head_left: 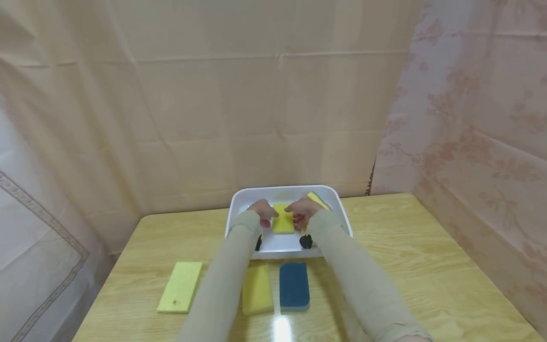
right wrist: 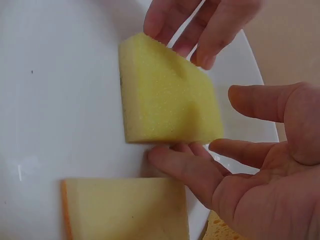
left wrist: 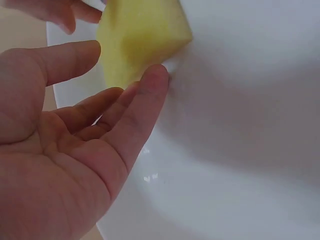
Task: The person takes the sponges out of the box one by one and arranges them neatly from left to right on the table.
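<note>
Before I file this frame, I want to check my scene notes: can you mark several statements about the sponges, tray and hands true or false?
1. The dark blue sponge lies on the wooden table, outside the white tray. True.
2. Both hands are over the bare table. False: the left hand and right hand are on either side of a yellow sponge in the tray.
3. The tray holds only one sponge. False: the right wrist view shows a cream sponge there too.
4. Both sleeves are pale. True.
</note>
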Tool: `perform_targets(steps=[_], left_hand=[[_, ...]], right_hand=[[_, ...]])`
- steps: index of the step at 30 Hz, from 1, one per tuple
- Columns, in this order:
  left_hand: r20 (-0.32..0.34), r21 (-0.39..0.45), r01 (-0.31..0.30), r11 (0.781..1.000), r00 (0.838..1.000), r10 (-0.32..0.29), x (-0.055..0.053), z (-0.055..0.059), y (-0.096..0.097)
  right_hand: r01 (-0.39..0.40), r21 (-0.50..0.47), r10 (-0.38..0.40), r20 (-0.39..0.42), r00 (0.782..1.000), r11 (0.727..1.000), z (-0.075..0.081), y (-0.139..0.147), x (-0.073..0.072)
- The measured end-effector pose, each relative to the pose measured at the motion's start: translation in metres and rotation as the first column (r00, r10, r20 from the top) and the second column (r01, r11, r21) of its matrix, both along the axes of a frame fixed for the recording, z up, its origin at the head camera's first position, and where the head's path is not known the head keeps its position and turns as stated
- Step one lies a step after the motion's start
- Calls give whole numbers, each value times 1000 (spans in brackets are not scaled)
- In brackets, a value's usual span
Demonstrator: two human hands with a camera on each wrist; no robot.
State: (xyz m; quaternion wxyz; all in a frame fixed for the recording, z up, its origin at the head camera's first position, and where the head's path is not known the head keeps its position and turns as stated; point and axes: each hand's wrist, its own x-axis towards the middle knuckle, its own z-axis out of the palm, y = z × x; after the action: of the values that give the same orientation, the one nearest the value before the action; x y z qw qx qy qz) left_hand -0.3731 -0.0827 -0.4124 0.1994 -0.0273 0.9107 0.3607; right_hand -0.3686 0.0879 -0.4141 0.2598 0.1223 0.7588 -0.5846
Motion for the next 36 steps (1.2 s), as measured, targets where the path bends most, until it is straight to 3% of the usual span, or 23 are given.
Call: perform_targets(steps=[4, 9, 17, 28, 32, 36], left_hand=[[13, -16, 15, 1000, 1000, -15, 2, 0, 3], [26, -40, 46, 998, 999, -45, 2, 0, 6], [52, -65, 79, 995, 996, -76, 15, 8, 8], [52, -51, 41, 998, 998, -38, 19, 11, 9], [58, -57, 24, 998, 998, -21, 17, 10, 10], [62, -70, 24, 997, 998, -20, 9, 4, 11]], right_hand=[[22, 4, -23, 29, 999, 1000, -3, 1, -5], [18, 92, -19, 11, 1000, 996, -9, 5, -10], [-34, 81, 34, 4, 999, 996, -12, 5, -7], [50, 108, -55, 41, 998, 993, -13, 3, -11], [1, 113, -4, 24, 1000, 994, -9, 4, -8], [-52, 107, 52, 4, 999, 993, -6, 4, -4]])
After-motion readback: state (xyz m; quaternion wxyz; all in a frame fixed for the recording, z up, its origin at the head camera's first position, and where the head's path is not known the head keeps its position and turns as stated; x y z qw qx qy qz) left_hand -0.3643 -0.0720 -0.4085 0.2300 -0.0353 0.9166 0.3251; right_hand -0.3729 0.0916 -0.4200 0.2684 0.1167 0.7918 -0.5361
